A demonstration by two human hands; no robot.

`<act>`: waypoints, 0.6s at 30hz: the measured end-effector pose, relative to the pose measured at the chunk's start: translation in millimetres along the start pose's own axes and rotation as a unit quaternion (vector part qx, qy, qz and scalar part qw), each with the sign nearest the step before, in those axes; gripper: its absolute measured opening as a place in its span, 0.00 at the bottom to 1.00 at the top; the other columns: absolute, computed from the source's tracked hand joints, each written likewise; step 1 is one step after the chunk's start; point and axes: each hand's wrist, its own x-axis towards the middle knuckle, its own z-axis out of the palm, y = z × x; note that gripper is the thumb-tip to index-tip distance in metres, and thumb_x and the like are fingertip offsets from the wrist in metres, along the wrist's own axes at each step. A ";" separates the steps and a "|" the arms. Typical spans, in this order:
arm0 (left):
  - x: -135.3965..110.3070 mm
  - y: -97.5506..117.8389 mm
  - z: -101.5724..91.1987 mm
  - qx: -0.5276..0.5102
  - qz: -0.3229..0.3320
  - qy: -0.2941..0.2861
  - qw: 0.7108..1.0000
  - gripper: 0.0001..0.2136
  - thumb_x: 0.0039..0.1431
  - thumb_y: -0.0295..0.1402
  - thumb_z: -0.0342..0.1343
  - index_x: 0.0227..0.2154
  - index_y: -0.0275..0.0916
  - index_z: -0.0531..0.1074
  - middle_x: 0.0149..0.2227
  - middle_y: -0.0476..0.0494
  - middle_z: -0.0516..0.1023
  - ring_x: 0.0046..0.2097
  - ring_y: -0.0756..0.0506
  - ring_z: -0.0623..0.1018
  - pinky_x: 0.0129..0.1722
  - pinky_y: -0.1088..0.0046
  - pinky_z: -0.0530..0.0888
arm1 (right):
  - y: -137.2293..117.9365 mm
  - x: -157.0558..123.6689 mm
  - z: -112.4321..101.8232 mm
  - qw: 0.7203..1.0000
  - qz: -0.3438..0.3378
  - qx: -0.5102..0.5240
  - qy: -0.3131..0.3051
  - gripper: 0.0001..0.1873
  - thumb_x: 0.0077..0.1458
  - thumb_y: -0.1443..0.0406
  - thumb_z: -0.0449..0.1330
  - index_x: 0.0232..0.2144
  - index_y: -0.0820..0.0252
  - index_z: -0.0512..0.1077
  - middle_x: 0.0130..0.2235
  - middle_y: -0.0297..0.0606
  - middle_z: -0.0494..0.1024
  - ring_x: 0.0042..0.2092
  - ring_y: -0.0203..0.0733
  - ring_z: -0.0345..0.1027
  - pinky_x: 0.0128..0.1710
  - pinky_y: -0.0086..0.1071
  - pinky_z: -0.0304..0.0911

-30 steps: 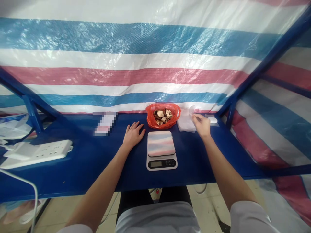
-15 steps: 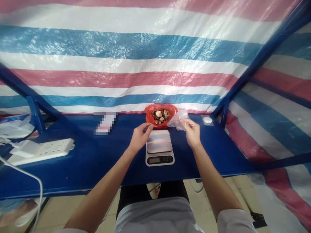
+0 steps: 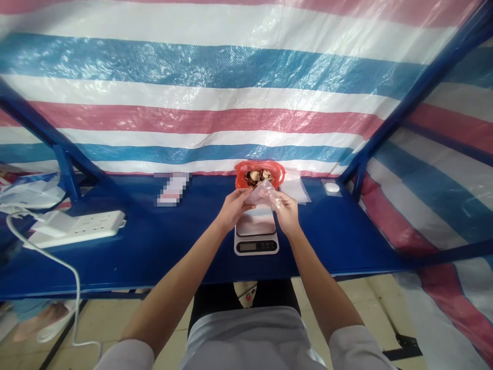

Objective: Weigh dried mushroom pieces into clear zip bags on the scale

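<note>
A clear plastic bag (image 3: 264, 192) is stretched between my two hands, above the back of a white kitchen scale (image 3: 256, 224). My left hand (image 3: 233, 207) pinches its left side. On the other side, my right hand (image 3: 286, 209) has its fingers closed on the crumpled right edge. Just behind the bag sits an open red plastic bag (image 3: 241, 173) filled with brown and cream dried pieces (image 3: 256, 177), perhaps mushroom slices. The bag in my hands hides part of them. More flat clear bags (image 3: 296, 187) lie right of the red bag.
A white power strip (image 3: 84, 226) with a plugged-in adapter and cable is on the left of the blue table (image 3: 162, 246). A blurred-out item (image 3: 172, 189) lies at the back left. A small round white object (image 3: 333, 188) rests at the back right, before striped sheeting.
My right hand has moved left with the clear bag, away from the flat bags. My left hand has come to the bag and now grips it too. The view has shifted slightly.
</note>
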 end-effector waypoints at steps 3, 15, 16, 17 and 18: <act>6.2 0.7 -4.0 -0.016 0.062 0.022 0.998 0.16 0.44 0.39 0.72 0.32 0.37 0.74 0.32 0.48 0.78 0.33 0.50 0.78 0.38 0.71 0.76 | 5.2 1.3 2.9 1.000 0.016 0.002 -0.009 0.18 0.48 0.49 0.69 0.35 0.53 0.81 0.39 0.37 0.84 0.44 0.51 0.78 0.48 0.46 0.73; 22.5 27.6 -27.5 0.072 0.220 0.034 0.972 0.17 0.42 0.38 0.72 0.33 0.38 0.74 0.33 0.50 0.78 0.34 0.50 0.77 0.38 0.71 0.75 | -7.9 22.5 -0.7 0.991 0.099 0.067 -0.053 0.25 0.46 0.45 0.69 0.39 0.55 0.81 0.43 0.41 0.85 0.49 0.52 0.78 0.51 0.44 0.72; 22.6 33.1 -30.3 0.102 0.236 0.029 0.966 0.17 0.43 0.38 0.71 0.33 0.38 0.74 0.34 0.49 0.78 0.35 0.49 0.78 0.40 0.70 0.75 | -13.4 26.8 1.2 0.990 0.108 0.061 -0.060 0.26 0.48 0.43 0.67 0.40 0.55 0.81 0.43 0.41 0.84 0.49 0.52 0.79 0.50 0.44 0.73; 22.4 39.2 -32.8 0.136 0.247 0.018 0.959 0.17 0.43 0.38 0.71 0.34 0.38 0.75 0.34 0.48 0.79 0.35 0.49 0.78 0.40 0.69 0.76 | -18.8 31.0 4.2 0.989 0.119 0.050 -0.074 0.27 0.50 0.42 0.65 0.41 0.55 0.81 0.43 0.42 0.84 0.49 0.51 0.79 0.50 0.44 0.73; 21.9 45.7 -34.9 0.174 0.247 -0.001 0.953 0.17 0.44 0.38 0.71 0.35 0.38 0.75 0.33 0.48 0.79 0.35 0.48 0.78 0.41 0.68 0.76 | -23.6 34.9 8.1 0.988 0.125 0.038 -0.083 0.28 0.51 0.41 0.64 0.41 0.56 0.81 0.43 0.43 0.84 0.48 0.50 0.79 0.50 0.43 0.73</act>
